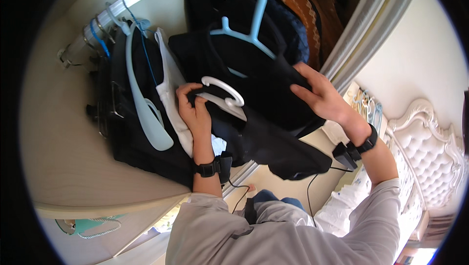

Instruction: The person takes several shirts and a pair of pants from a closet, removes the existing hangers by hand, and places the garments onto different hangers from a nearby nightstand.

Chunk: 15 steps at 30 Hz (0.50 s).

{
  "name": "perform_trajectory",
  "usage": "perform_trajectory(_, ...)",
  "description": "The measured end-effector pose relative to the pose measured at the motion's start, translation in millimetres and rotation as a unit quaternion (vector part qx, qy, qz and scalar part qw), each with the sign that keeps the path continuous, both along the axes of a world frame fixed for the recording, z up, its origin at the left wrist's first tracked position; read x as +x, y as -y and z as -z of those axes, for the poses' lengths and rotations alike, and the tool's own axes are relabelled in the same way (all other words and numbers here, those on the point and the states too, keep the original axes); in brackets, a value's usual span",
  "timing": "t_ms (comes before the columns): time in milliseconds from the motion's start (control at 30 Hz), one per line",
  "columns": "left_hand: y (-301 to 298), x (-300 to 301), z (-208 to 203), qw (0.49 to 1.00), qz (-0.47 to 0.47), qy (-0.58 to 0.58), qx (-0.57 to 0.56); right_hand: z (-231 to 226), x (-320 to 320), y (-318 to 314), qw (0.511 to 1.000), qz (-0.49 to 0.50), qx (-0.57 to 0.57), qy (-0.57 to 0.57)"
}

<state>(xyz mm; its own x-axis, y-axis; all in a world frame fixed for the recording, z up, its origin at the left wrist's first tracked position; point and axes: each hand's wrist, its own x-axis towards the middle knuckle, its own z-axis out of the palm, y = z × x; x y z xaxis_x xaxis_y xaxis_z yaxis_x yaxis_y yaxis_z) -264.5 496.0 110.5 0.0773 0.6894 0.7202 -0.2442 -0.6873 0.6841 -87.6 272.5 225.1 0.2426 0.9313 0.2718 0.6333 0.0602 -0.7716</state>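
My left hand (195, 118) is closed on the collar area of a dark shirt (278, 140) that hangs on a white hanger (230, 94). The shirt droops away to the right, below my right hand. With thumb and fingers, my right hand (320, 91) pinches the shoulder of a black garment (266, 86). A light blue hanger (256, 23) sits inside that garment, its hook pointing up and free of the rail. Folds of cloth hide some of my fingertips. Each wrist wears a black strap with a small box and a cable.
A metal rail (117, 11) crosses the wardrobe at upper left. Black clothes, a white garment (171, 99) and a pale blue hanger (146, 118) hang there. Grey curtain-like folds (366, 25) stand at right. Beyond are more hangers (366, 106) and a tufted headboard (425, 143).
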Motion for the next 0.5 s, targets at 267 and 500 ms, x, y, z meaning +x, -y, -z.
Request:
perform_trajectory(267, 51.8, 35.4, -10.4, 0.999, 0.047, -0.013, -0.011, 15.4, -20.7, 131.1, 0.994, 0.023, -0.028, -0.102)
perform_trajectory(500, 159.9, 80.0, -15.6, 0.988, 0.135, -0.069, 0.019, 20.2, -48.9, 265.2, 0.976, 0.161, -0.041, -0.142)
